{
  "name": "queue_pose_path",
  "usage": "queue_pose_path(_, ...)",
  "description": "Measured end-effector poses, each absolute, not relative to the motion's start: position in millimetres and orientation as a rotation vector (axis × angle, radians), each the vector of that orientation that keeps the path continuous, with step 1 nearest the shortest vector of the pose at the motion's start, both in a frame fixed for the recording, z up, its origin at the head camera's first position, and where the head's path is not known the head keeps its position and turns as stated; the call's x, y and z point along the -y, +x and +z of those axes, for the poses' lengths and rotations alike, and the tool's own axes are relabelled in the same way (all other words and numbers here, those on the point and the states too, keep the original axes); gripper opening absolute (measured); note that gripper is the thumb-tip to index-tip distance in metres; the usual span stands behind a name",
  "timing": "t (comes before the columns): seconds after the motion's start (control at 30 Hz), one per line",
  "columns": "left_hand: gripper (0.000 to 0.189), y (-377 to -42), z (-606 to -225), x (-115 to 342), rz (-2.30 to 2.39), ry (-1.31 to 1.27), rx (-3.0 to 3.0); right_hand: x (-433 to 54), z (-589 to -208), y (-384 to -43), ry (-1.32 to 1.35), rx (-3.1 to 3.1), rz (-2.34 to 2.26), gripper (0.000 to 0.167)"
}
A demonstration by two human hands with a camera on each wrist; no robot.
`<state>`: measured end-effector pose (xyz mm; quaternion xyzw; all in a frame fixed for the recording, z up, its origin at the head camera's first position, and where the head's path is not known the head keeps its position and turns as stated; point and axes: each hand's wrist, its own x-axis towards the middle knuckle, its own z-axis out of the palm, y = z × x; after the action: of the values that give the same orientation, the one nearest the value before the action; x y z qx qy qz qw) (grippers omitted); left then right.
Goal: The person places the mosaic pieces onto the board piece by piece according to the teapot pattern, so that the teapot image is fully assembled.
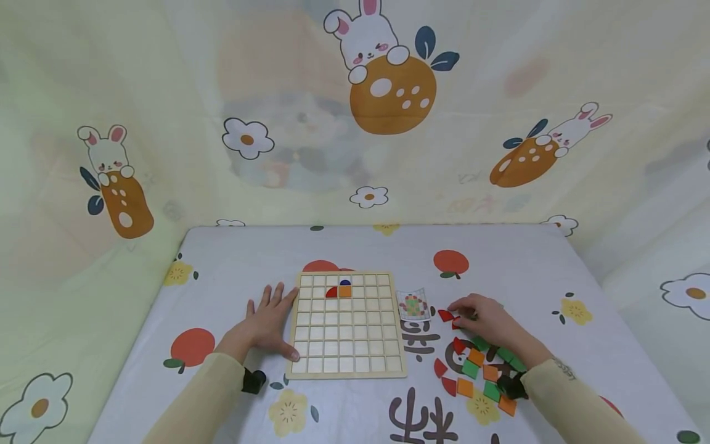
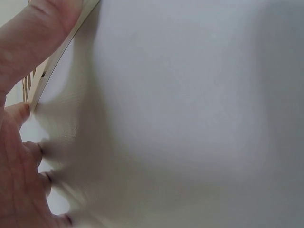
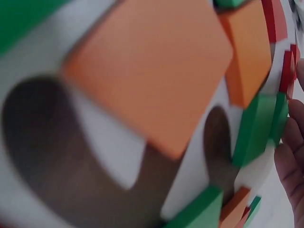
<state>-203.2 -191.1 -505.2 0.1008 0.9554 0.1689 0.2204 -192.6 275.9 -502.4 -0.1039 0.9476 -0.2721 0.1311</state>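
My left hand (image 1: pixel 270 322) lies with fingers spread along the left side of a wooden grid board (image 1: pixel 346 375). Its thumb touches the frame, as the left wrist view also shows. Near the board's top sit an orange square (image 1: pixel 345 291), a red quarter-circle piece (image 1: pixel 332 293) and a blue rounded piece (image 1: pixel 345 283). My right hand (image 1: pixel 488 319) is low over loose pieces right of the board. Its thumb and forefinger are at two red quarter-circle pieces (image 1: pixel 445 315); whether they pinch one is unclear. In the right wrist view, fingers (image 3: pixel 290 164) show beside green pieces (image 3: pixel 255 128).
A small printed pattern card (image 1: pixel 413 305) lies against the board's right edge. Loose orange squares (image 1: pixel 465 388), green squares (image 1: pixel 492 390) and more red quarter-circle pieces (image 1: pixel 448 386) are scattered below my right hand. A patterned cloth (image 1: pixel 355 413) covers the table, with a curtain behind.
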Motion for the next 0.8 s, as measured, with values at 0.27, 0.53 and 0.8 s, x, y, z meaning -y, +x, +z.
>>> queue_pose_path(0.27, 0.136, -201.1, -502.4, 190.6, 0.476, 0.28, -2.635, -259.4, -504.7, -200.4, -0.36, -2.759, -0.709, 0.026)
queue_pose_path(0.53, 0.136, -200.9, -501.4, 190.5, 0.48, 0.281, -2.643, -251.9, -505.2, -206.4, -0.323, -2.802, -0.597, 0.027)
queue_pose_path(0.8, 0.137, -202.2, -503.8, 191.0, 0.475, 0.276, -2.641, -251.4, -503.4, -208.9, -0.377, -2.78, -0.57, 0.032)
